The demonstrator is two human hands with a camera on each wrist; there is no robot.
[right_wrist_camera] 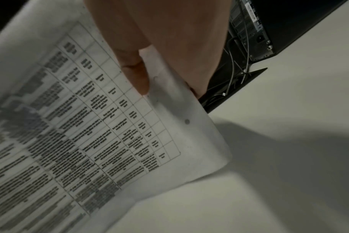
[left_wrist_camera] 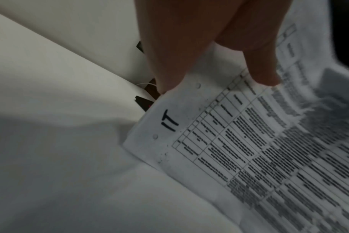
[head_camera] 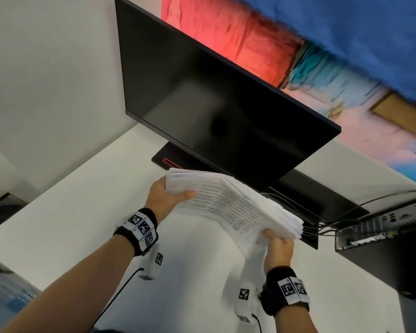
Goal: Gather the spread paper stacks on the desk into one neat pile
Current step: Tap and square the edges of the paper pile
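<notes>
A thick stack of white printed paper (head_camera: 228, 203) with tables of text hangs above the white desk (head_camera: 70, 212), bowed in the middle. My left hand (head_camera: 171, 198) grips its left end, thumb on top. My right hand (head_camera: 277, 246) grips the right end from below, thumb on the top sheet. In the left wrist view the thumb presses the top sheet (left_wrist_camera: 239, 149), which bears a handwritten "IT". The right wrist view shows the thumb (right_wrist_camera: 135, 74) on the sheet's margin (right_wrist_camera: 169, 126). The fingers under the stack are hidden.
A black monitor (head_camera: 214, 104) on its black base (head_camera: 168, 159) stands just behind the stack. A black computer case (head_camera: 382, 241) with cables (head_camera: 346, 212) sits at the right. A black cable slot (right_wrist_camera: 235, 88) runs along the desk's back edge. A white wall rises at the left.
</notes>
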